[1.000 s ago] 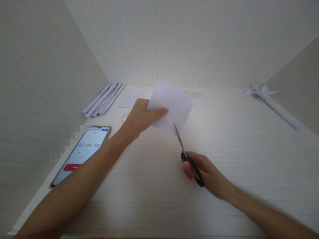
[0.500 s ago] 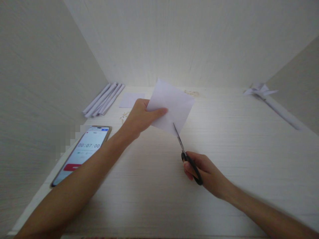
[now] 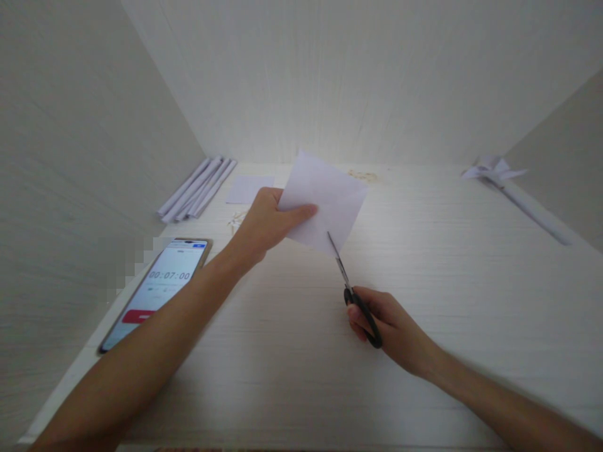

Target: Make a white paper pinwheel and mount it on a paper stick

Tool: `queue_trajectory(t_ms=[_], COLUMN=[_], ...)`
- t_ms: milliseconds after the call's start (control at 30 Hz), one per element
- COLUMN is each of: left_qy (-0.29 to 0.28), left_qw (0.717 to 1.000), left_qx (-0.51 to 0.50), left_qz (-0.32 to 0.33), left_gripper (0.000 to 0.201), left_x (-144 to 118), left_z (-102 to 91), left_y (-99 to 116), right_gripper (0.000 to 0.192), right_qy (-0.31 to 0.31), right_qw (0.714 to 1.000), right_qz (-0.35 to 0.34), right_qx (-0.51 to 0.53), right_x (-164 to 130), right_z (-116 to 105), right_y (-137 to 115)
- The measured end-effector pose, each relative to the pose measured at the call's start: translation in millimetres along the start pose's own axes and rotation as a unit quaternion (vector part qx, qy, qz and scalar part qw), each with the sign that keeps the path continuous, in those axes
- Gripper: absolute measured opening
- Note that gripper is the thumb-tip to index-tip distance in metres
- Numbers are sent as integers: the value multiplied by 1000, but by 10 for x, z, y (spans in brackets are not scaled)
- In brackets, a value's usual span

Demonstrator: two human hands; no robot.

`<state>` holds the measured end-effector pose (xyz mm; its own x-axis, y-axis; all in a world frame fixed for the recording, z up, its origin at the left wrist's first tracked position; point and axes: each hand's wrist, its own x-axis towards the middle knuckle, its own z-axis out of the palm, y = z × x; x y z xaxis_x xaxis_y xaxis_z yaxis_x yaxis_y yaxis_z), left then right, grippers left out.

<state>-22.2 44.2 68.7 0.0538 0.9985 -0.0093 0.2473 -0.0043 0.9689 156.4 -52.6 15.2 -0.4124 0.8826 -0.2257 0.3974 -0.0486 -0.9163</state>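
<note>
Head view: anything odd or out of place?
Yes, one thing: a blocky, pixelated patch beside the phone, as if the picture were masked or corrupted there. Nothing looks spilled. The left hand holds the white sheet, the right hand the scissors; neither looks odd.

The bare left forearm (image 3: 155, 351) slants from near left toward the scene's middle, its left hand (image 3: 267, 218) pinching, thumb (image 3: 301, 215) stretched rightward. The bare right forearm (image 3: 480, 392) extends from near right, its right hand (image 3: 384, 320) nearer than the left, fingers (image 3: 357, 329) curled in a grip.
</note>
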Motion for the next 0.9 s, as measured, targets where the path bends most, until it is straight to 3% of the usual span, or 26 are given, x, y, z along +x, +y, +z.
queue_trajectory(t_ms=[667, 900], left_qy=[-1, -27], left_qw=[1000, 1000], left_qx=[3, 13], left_qz=[1, 3], left_gripper=[26, 24], left_x=[12, -5], left_z=[1, -12], left_y=[-14, 33], right_gripper=[40, 40], right_qy=[1, 5], right_qw=[1000, 999], right_qz=[12, 24], right_qx=[1, 23], right_x=[0, 2], right_z=[-8, 0], right_y=[-2, 8])
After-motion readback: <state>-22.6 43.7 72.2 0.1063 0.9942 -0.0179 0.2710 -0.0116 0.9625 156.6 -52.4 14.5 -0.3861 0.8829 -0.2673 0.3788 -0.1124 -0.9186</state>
